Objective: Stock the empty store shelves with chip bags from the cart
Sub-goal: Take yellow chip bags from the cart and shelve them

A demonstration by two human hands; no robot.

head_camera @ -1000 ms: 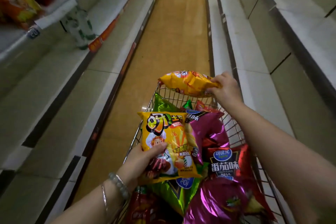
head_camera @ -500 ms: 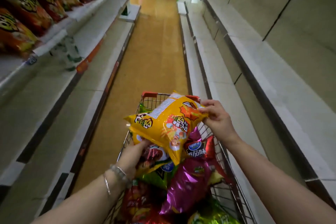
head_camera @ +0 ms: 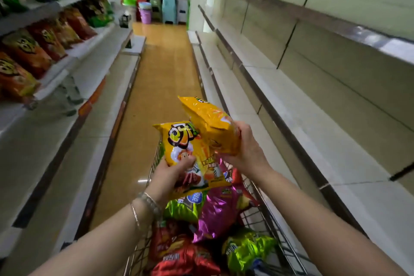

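Note:
My left hand [head_camera: 172, 171] grips a yellow chip bag [head_camera: 182, 141] with a cartoon face, held upright above the cart. My right hand [head_camera: 244, 150] holds a second yellow chip bag [head_camera: 208, 116] by its lower end, tilted up and to the left, overlapping the first bag. Below them the wire cart [head_camera: 266, 215] is heaped with green, magenta and red chip bags [head_camera: 219, 210]. Bare white shelves [head_camera: 298, 119] run along the right side of the aisle.
On the left, the upper shelves [head_camera: 67, 58] carry rows of orange, red and green chip bags; the lower left shelves are bare. The yellow floor [head_camera: 156, 87] stretches ahead to stacked plastic stools and a purple bucket [head_camera: 145, 15] at the aisle's end.
Both hands have lifted their yellow bags higher above the cart. The right bag has swung from lying flat to tilted upright. My view has tipped up, showing more of the aisle.

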